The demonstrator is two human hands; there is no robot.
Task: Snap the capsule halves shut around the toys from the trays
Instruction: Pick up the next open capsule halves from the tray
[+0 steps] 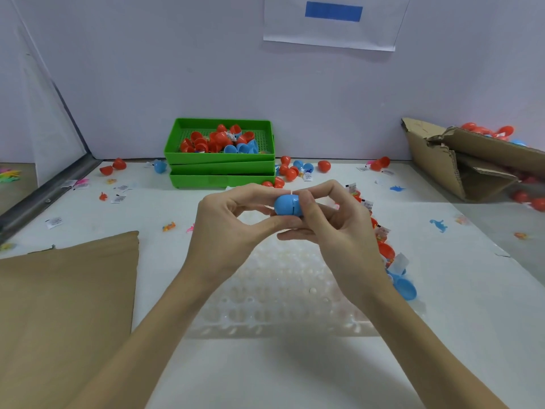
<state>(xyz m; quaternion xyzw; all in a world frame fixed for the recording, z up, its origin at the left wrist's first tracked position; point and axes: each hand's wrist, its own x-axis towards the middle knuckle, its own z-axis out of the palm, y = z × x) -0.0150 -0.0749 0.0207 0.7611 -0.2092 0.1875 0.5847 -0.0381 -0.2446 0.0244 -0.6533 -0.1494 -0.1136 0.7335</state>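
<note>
Above the middle of the white table (295, 373), a blue capsule (287, 205) was held between both hands, well clear of the surface. The left hand (227, 222) was pinched on its left half and the right hand (333, 222) on its right half, fingers curled round from opposite sides, seemingly so that the halves could be pressed together along the seam, which was still visible as a dark line. Whether a toy was inside could not be told. Behind the hands, stacked green trays (221, 169) were set against the wall, the top one filled with red and blue halves. Loose halves, small toys and paper slips were scattered over the table, a clear dimpled sheet (280, 305) lay beneath the wrists, and torn cardboard (460, 163) was left at the right.
</note>
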